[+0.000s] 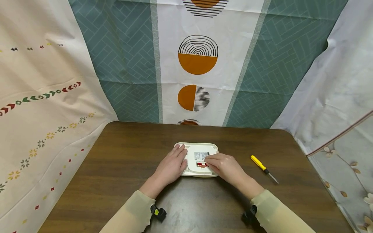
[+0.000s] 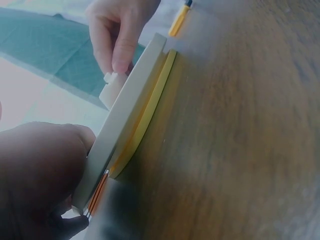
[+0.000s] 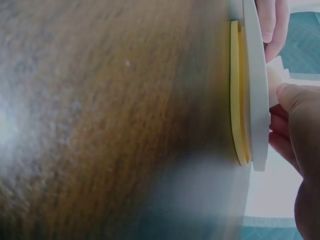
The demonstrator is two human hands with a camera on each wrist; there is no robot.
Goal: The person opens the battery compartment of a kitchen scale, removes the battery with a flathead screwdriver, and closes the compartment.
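At far left, a cream cloth (image 1: 52,106) hangs down along the sloping left edge of the brown table (image 1: 116,181). A wide stretch of wood separates that edge from the left hand (image 1: 172,164), whose fingers are extended and lie together over the left end of a white device (image 1: 191,165). The device sits near the middle of the table, its long sides running roughly parallel to the far edge, with a band of wood between the two. Its yellow base (image 2: 150,110) meets the tabletop, so the white rim overhangs slightly. A printed label (image 1: 200,156) and, nearer the wearer, something red (image 1: 201,164) in a recess show on its upward face. Above that face, tilted, is a small white piece (image 2: 113,92), pinched between the thumb and fingers of the right hand (image 1: 226,165), which reaches in over the device's right edge. The two hands are apart. Beyond the right hand, past a gap of wood, a yellow-handled screwdriver (image 1: 258,163) lies slanted, its tip aimed toward the near right. More tabletop separates it from the right edge, where a pale cloth (image 1: 344,97) hangs.
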